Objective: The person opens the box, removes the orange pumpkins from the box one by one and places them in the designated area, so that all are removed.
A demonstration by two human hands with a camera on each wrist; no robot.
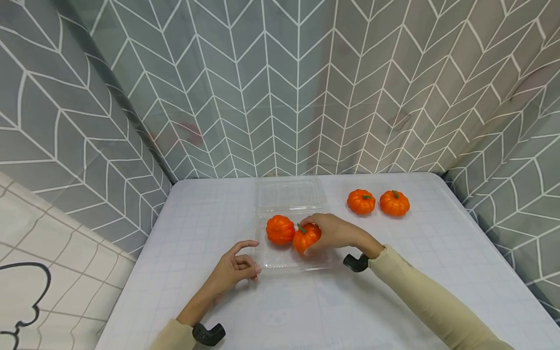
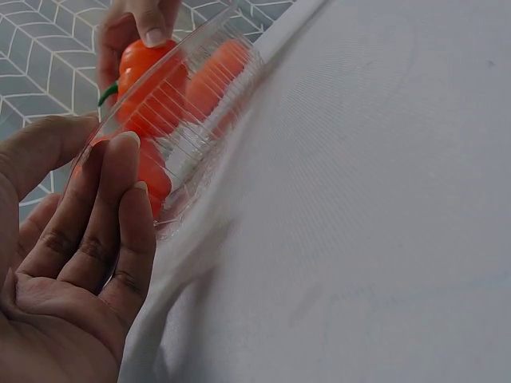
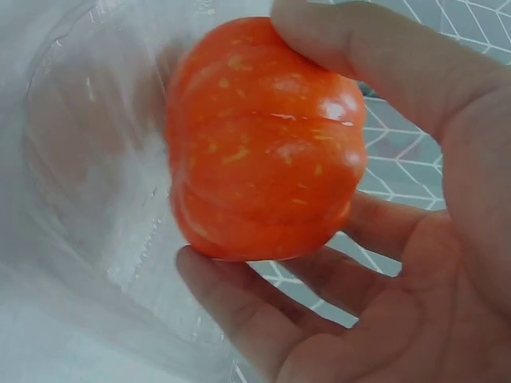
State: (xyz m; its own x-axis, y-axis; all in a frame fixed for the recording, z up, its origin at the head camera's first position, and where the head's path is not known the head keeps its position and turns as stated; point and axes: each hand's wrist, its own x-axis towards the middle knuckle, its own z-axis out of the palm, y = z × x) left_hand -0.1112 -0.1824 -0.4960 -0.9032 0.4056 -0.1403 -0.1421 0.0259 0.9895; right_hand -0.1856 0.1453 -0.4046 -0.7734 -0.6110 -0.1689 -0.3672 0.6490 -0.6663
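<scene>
In the head view, my right hand (image 1: 334, 233) grips a small orange pumpkin (image 1: 306, 239) with a green stem over the right half of the clear plastic container (image 1: 284, 262). The right wrist view shows thumb and fingers around this pumpkin (image 3: 267, 144). Beside it, a second pumpkin (image 1: 280, 229) sits in the container's left half. My left hand (image 1: 234, 267) holds the container's left edge near its front corner. Curled fingers (image 2: 88, 231) overlap the rim in the left wrist view, partly hiding the contact.
Two more orange pumpkins, a left one (image 1: 361, 201) and a right one (image 1: 394, 203), stand at the back right of the white-covered table (image 1: 210, 209). The container's lid (image 1: 288, 194) lies folded back toward the patterned grey curtain (image 1: 280, 97).
</scene>
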